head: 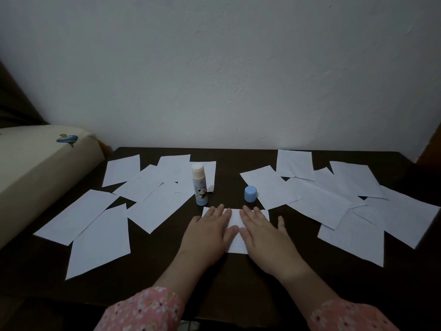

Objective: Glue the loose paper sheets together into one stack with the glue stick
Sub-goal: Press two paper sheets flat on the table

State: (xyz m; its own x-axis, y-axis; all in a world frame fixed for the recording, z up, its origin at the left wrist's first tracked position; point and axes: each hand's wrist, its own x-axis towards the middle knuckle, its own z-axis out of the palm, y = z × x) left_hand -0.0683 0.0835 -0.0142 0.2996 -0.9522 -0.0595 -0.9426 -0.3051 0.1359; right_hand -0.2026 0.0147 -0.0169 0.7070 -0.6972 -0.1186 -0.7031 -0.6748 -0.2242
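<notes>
A small white paper sheet (236,219) lies at the middle front of the dark table (229,278). My left hand (207,232) and my right hand (260,232) both press flat on it with straight fingers, side by side. Just beyond the sheet the uncapped glue stick (198,185) stands upright, white with a panda label. Its blue cap (250,193) sits on the table to the right of it. Several loose white sheets (152,185) lie scattered on the left, and several lined sheets (334,194) overlap on the right.
A cream cushion with a fish print (43,163) borders the table's left side. A plain white wall (238,80) rises right behind the table. Pink floral sleeves (148,311) cover both forearms at the front edge.
</notes>
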